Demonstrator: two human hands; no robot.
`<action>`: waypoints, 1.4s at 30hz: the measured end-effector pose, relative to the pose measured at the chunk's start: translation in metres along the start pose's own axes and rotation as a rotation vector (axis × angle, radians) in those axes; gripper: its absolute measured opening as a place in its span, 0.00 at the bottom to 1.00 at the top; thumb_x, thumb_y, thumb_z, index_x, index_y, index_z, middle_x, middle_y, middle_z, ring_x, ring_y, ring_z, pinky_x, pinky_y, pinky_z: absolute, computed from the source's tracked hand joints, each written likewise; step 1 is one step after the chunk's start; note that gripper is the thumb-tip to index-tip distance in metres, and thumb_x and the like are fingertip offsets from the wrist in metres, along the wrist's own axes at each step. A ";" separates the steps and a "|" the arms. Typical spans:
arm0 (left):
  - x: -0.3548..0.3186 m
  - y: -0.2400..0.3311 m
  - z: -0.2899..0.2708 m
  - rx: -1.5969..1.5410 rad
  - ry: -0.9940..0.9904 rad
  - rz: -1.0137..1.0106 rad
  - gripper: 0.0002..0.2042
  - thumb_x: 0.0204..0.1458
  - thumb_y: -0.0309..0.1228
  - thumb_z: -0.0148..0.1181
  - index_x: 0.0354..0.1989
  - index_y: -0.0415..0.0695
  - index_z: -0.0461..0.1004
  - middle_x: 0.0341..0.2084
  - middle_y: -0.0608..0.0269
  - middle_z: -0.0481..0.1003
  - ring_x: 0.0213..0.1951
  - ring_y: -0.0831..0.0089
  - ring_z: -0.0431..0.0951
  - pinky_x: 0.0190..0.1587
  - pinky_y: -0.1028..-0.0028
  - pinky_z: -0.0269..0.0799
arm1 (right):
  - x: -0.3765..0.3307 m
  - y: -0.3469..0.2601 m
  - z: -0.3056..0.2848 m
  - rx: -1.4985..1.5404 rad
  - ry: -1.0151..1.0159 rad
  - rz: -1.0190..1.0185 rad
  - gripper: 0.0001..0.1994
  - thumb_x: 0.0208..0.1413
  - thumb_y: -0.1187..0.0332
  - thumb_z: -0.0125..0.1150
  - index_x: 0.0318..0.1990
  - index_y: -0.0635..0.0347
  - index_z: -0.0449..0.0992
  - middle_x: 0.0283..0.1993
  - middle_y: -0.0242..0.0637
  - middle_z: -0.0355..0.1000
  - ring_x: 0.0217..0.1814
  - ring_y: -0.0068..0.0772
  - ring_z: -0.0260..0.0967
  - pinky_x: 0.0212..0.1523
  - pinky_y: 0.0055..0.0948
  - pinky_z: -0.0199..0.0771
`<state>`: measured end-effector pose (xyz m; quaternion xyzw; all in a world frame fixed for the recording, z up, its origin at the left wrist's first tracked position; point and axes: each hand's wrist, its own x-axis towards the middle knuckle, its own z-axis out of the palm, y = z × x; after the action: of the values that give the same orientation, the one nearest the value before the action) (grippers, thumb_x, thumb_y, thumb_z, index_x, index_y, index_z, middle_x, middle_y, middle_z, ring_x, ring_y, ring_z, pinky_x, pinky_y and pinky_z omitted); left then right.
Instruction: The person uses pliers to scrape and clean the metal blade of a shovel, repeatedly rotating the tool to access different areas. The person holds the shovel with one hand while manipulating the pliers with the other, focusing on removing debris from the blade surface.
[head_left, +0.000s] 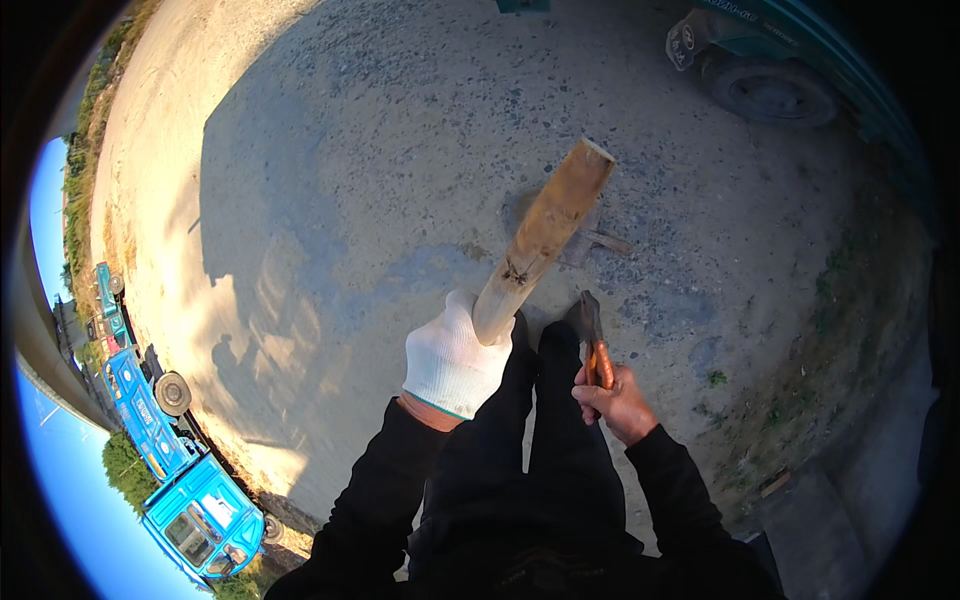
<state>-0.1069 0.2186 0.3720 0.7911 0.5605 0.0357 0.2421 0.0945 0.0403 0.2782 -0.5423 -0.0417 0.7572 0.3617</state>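
Pale wooden stake [545, 240], tilted, cut end up; small orange-handled hatchet [594, 340] beside it

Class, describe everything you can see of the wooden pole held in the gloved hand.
The wooden pole is round, pale tan, with a flat-cut far end and a dark mark near its lower part. It tilts up and away to the right above the gravel ground. The left hand, in a white glove, grips its lower end; nothing else visibly touches it.

Single head-worn fisheye, looking steeply down, close over hands, ground [420, 170] beyond.
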 end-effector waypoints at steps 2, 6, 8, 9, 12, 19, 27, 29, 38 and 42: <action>0.001 -0.005 0.000 -0.017 0.022 0.015 0.21 0.55 0.38 0.75 0.46 0.41 0.71 0.24 0.52 0.81 0.30 0.48 0.86 0.33 0.60 0.82 | 0.001 0.003 0.006 -0.001 -0.005 -0.005 0.08 0.59 0.76 0.69 0.41 0.64 0.75 0.28 0.31 0.70 0.23 0.24 0.70 0.25 0.27 0.74; -0.002 -0.017 -0.002 -0.044 0.028 0.013 0.21 0.54 0.38 0.75 0.46 0.40 0.71 0.23 0.52 0.80 0.29 0.48 0.86 0.33 0.60 0.82 | 0.004 0.012 0.026 -0.024 0.005 0.011 0.09 0.59 0.77 0.69 0.39 0.64 0.72 0.27 0.31 0.69 0.22 0.24 0.70 0.24 0.26 0.72; -0.003 -0.026 -0.004 -0.046 0.039 0.008 0.21 0.54 0.38 0.76 0.46 0.40 0.71 0.24 0.51 0.81 0.30 0.48 0.86 0.33 0.60 0.82 | 0.006 0.017 0.040 -0.081 0.023 0.061 0.10 0.58 0.77 0.69 0.39 0.62 0.71 0.27 0.31 0.69 0.22 0.24 0.69 0.24 0.26 0.71; -0.004 -0.031 -0.006 -0.045 0.050 0.005 0.21 0.54 0.38 0.76 0.45 0.40 0.71 0.24 0.51 0.81 0.30 0.48 0.86 0.34 0.60 0.83 | 0.007 0.020 0.048 -0.087 -0.004 0.044 0.10 0.58 0.77 0.69 0.39 0.62 0.71 0.27 0.31 0.69 0.21 0.24 0.69 0.23 0.26 0.71; -0.002 -0.047 -0.017 -0.094 0.179 0.010 0.20 0.53 0.37 0.76 0.43 0.40 0.71 0.24 0.50 0.81 0.31 0.47 0.86 0.35 0.60 0.83 | 0.009 0.027 0.075 -0.107 -0.030 0.034 0.11 0.57 0.74 0.72 0.40 0.62 0.72 0.27 0.31 0.70 0.22 0.24 0.70 0.25 0.25 0.72; 0.032 -0.101 -0.101 -0.464 0.606 -0.193 0.13 0.55 0.27 0.74 0.40 0.37 0.74 0.22 0.58 0.78 0.21 0.66 0.80 0.30 0.67 0.78 | 0.012 0.036 0.125 -0.226 0.005 0.053 0.14 0.58 0.72 0.74 0.40 0.58 0.70 0.32 0.30 0.68 0.31 0.23 0.69 0.34 0.28 0.73; 0.072 -0.102 -0.182 -1.042 0.947 -0.217 0.14 0.63 0.29 0.67 0.27 0.42 0.70 0.15 0.63 0.69 0.15 0.69 0.71 0.20 0.68 0.70 | 0.014 0.019 0.109 -0.710 0.281 -0.398 0.22 0.51 0.66 0.81 0.42 0.65 0.71 0.38 0.46 0.75 0.37 0.49 0.76 0.40 0.43 0.76; 0.076 -0.099 -0.167 -1.114 0.928 -0.259 0.15 0.63 0.31 0.68 0.27 0.43 0.69 0.15 0.64 0.68 0.15 0.69 0.71 0.20 0.66 0.70 | 0.009 0.018 0.092 -0.921 0.403 -0.611 0.25 0.48 0.65 0.83 0.46 0.65 0.72 0.43 0.50 0.76 0.40 0.55 0.78 0.42 0.47 0.77; 0.060 -0.049 -0.006 -1.061 0.643 -0.722 0.18 0.59 0.31 0.71 0.47 0.36 0.68 0.25 0.56 0.69 0.15 0.62 0.70 0.18 0.59 0.70 | -0.063 0.098 -0.026 -0.918 0.257 -0.248 0.31 0.42 0.57 0.87 0.44 0.65 0.71 0.37 0.56 0.79 0.43 0.61 0.81 0.46 0.48 0.80; 0.036 -0.002 0.067 -1.069 0.433 -0.875 0.21 0.58 0.31 0.70 0.54 0.41 0.65 0.29 0.50 0.70 0.15 0.55 0.72 0.17 0.56 0.69 | -0.118 0.139 -0.089 -0.800 0.209 -0.100 0.29 0.42 0.59 0.85 0.43 0.66 0.71 0.37 0.56 0.79 0.40 0.56 0.81 0.46 0.46 0.80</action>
<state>-0.0735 0.2288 0.3039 0.2429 0.7672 0.3605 0.4717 0.1180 -0.1612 0.2714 -0.7112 -0.3220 0.6037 0.1614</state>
